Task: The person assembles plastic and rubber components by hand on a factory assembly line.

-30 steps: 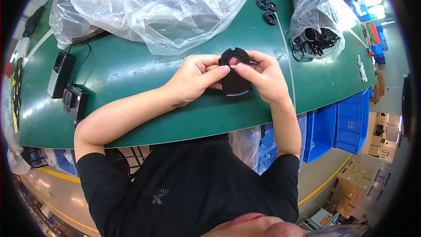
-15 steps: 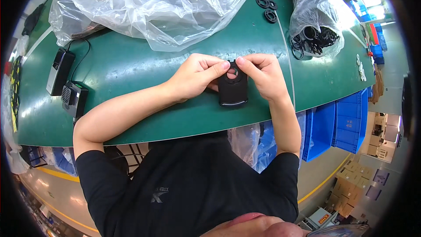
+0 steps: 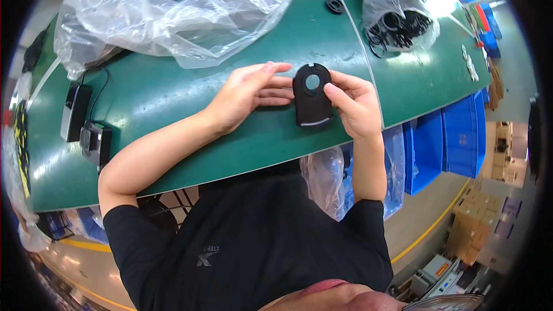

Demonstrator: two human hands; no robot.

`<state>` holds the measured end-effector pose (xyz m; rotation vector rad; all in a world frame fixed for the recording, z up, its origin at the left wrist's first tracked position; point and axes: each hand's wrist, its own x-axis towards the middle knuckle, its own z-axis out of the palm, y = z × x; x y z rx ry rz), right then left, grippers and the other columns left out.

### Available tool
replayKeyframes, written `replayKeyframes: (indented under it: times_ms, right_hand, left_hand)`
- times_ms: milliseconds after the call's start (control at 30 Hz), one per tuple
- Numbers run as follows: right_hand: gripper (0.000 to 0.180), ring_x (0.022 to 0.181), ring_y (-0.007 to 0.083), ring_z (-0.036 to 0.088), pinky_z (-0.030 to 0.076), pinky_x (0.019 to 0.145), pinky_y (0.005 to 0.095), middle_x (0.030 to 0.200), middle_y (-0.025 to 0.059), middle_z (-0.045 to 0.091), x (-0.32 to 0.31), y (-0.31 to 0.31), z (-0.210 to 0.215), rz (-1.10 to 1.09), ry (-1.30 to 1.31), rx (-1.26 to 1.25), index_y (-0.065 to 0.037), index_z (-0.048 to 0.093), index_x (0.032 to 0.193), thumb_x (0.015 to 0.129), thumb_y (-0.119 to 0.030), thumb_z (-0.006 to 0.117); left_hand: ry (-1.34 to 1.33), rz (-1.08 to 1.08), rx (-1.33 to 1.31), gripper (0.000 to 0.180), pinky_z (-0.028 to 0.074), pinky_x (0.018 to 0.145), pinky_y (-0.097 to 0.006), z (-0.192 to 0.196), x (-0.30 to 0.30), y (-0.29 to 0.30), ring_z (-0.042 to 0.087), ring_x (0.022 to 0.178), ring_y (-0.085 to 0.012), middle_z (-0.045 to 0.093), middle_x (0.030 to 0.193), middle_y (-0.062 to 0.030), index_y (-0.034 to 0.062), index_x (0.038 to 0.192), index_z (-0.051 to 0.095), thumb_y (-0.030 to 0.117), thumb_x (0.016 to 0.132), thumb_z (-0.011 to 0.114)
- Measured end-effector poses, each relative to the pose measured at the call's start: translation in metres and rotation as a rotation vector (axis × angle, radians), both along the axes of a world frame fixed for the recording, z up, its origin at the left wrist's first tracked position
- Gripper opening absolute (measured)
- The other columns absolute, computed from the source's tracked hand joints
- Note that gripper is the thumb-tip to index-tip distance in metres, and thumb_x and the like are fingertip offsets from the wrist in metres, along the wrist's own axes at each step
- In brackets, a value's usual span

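Observation:
A flat black plastic part (image 3: 313, 108), rounded at the far end and with a round hole through it, is held above the green table. My right hand (image 3: 356, 101) grips its right edge, thumb on top and fingers behind. Green tabletop shows through the hole. Just left of the part is my left hand (image 3: 247, 92), fingers stretched out and apart; its fingertips come close to the part's left edge, and whether they touch it I cannot tell.
A clear plastic bag (image 3: 190, 29) of black parts lies at the far left. Black rings (image 3: 334, 5) lie beyond the part, near a bag of black rings (image 3: 403, 29). Two black devices (image 3: 96, 143) with a cable stand at left. Blue bins (image 3: 426, 150) are beside the table's right edge.
My left hand has let go of the black part and drawn back to the left, its fingers opening. My right hand now holds the part alone, having shifted its grip to the side edge.

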<state>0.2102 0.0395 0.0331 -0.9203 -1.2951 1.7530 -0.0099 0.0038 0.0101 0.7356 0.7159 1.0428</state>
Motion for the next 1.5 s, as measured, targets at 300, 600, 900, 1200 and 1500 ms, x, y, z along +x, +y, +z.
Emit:
replayKeyframes:
  times_ms: [300,600,900,1200,1500]
  right_hand:
    - [0.026,0.068,0.0113,0.056,0.044,0.062,0.0228,0.08,0.0049,0.064,0.147,-0.081,-0.065,0.161,-0.35,-0.029,0.006,0.063,0.102,0.079,-0.005,0.062]
    - [0.034,0.07,0.0132,0.058,0.044,0.055,0.0273,0.089,0.0055,0.063,0.299,-0.143,-0.322,-1.093,-0.445,-0.769,-0.004,0.054,0.117,0.084,-0.014,0.06]
    - [0.049,0.099,0.0204,0.055,0.036,0.09,0.0402,0.118,0.0064,0.053,0.298,-0.152,-0.365,-1.256,-0.4,-0.936,-0.01,0.043,0.129,0.086,-0.026,0.059]
    - [0.03,0.088,0.017,0.063,0.049,0.075,0.029,0.099,0.0075,0.066,0.256,-0.122,-0.256,-0.523,-0.293,-0.685,-0.005,0.059,0.111,0.085,-0.02,0.061]
    - [0.029,0.075,0.0274,0.065,0.05,0.07,0.0334,0.083,0.0172,0.066,0.118,-0.061,0.022,0.447,-0.316,0.436,0.005,0.063,0.094,0.073,-0.013,0.069]
  left_hand:
    - [0.229,-0.01,0.104,0.046,0.051,0.076,-0.031,0.002,-0.003,0.001,0.064,0.084,-0.0227,0.063,0.097,-0.0172,-0.0061,0.124,0.043,0.03,0.097,0.037]
    - [0.309,0.004,0.113,0.043,0.051,0.073,-0.031,0.001,-0.001,-0.002,0.064,0.075,-0.0207,0.063,0.084,-0.0141,-0.0068,0.12,0.047,0.028,0.097,0.038]
    - [0.351,0.041,0.129,0.043,0.05,0.072,-0.029,-0.002,0.0,-0.004,0.063,0.074,-0.02,0.063,0.085,-0.0142,-0.0081,0.122,0.045,0.026,0.097,0.037]
    - [0.405,0.032,0.115,0.042,0.051,0.072,-0.029,0.005,-0.005,-0.005,0.064,0.075,-0.0192,0.064,0.085,-0.0117,-0.0066,0.12,0.047,0.028,0.097,0.04]
    - [0.273,-0.115,0.168,0.032,0.051,0.07,-0.026,-0.001,0.005,-0.004,0.063,0.077,-0.0156,0.064,0.086,-0.01,-0.0019,0.117,0.052,0.02,0.095,0.044]
